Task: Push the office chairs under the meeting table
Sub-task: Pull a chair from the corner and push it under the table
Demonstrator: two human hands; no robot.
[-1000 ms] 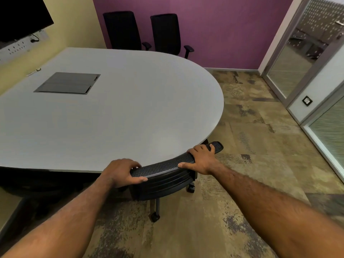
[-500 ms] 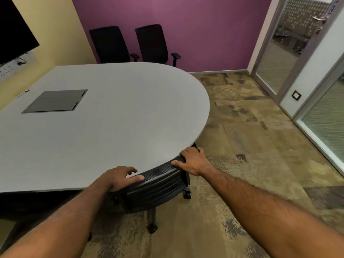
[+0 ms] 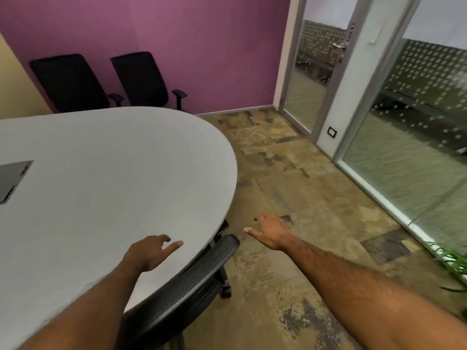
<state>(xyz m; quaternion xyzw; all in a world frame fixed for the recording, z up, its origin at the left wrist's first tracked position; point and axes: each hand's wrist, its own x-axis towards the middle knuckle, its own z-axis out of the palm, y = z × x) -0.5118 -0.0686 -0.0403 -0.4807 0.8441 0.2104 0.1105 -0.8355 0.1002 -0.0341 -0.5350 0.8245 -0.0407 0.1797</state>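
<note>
Two bare hands hover free above a meeting room, fingers loosely spread and gripping nothing. Far to the left of the left hand (image 3: 147, 253), a dark grey panel (image 3: 11, 179) sits flush in the grey meeting table (image 3: 106, 188), cut off by the frame edge. Beyond that hand, against the purple wall (image 3: 202, 46), two black office chairs (image 3: 73, 83) stand side by side at the table's far edge, their backs upright and the armrest (image 3: 180, 94) of the right-hand one jutting clear of the tabletop. The left hand itself is held over the tabletop near its curved rim, thumb and forefinger apart, touching no surface that can be made out. Just below and between the two hands, the mesh-backed chair (image 3: 194, 279) is tucked in at the table's rounded end, its backrest top close against the rim, its seat hidden beneath the table and one castor (image 3: 225, 290) showing on the patterned carpet (image 3: 290, 173). The right hand (image 3: 271, 232) hangs palm down over the carpet, just right of the backrest's upper corner and clear of it. Further to its right run glass partitions (image 3: 409, 137) with dotted frosting, a wall socket (image 3: 331, 132) on the pillar between them, and green plant leaves (image 3: 452, 261) at the frame's edge.
</note>
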